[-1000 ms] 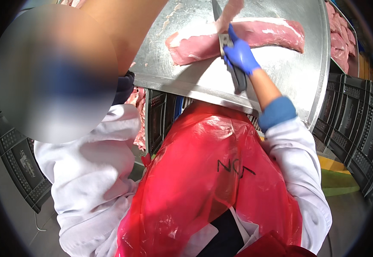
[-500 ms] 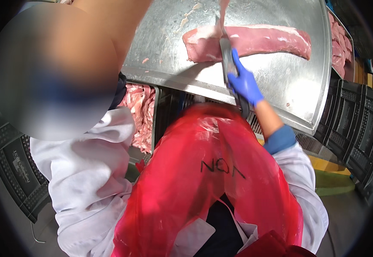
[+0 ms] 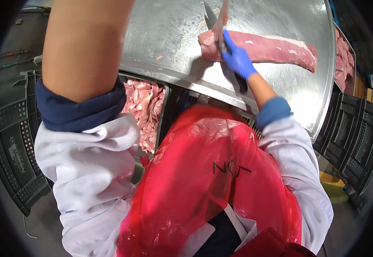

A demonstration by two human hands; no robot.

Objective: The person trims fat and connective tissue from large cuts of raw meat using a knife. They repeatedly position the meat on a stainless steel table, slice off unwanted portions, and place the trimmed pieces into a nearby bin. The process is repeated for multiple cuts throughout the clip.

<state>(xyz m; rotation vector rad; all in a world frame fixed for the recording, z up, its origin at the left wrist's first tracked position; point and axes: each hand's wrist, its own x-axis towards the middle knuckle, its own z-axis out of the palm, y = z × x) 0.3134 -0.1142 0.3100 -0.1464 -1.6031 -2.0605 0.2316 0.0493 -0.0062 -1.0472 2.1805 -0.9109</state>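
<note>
The right grip [image 3: 239, 60] had closed round the knife [image 3: 211, 15], the pink meat [image 3: 276, 49] stretched along the worktop [image 3: 156, 38] from its ten o'clock to three, left grip out of sight!

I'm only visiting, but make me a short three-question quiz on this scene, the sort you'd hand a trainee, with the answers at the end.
1. Short answer: what tool does the gloved right hand hold?

2. Multiple choice: the long piece of meat rests on
A) a wooden board
B) a metal work surface
C) a sheet of paper

3. True or false: both of the person's hands are in view.

Key:
1. A knife.
2. B.
3. False: the left forearm runs out of the picture at the top, so the left hand cannot be seen.
</note>
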